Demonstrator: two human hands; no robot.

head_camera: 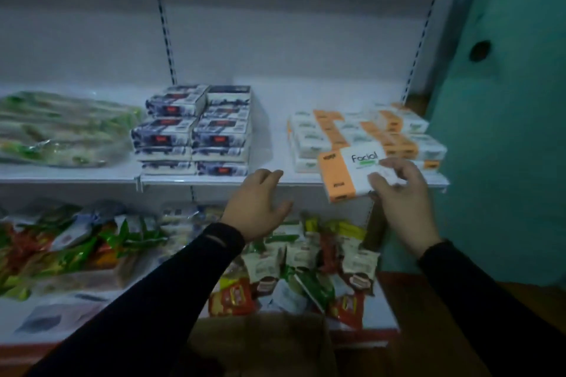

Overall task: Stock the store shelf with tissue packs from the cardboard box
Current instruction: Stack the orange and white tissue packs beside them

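Observation:
My right hand point(401, 193) grips an orange-and-white tissue pack point(346, 174) marked "Facial" by its right end, holding it just in front of the white shelf's front edge point(214, 180). Behind it on the shelf lies a stack of matching orange-and-white tissue packs point(367, 135). My left hand point(258, 205) hovers empty with relaxed fingers in front of the shelf edge, left of the held pack. A dim brown cardboard box point(260, 343) sits low in the foreground between my arms.
Dark blue-and-white tissue packs point(196, 131) are stacked mid-shelf, with bare shelf between the two stacks. Green bagged goods point(61, 128) lie at far left. Snack packets point(306, 266) fill the lower shelf. A teal wall point(505, 131) closes off the right side.

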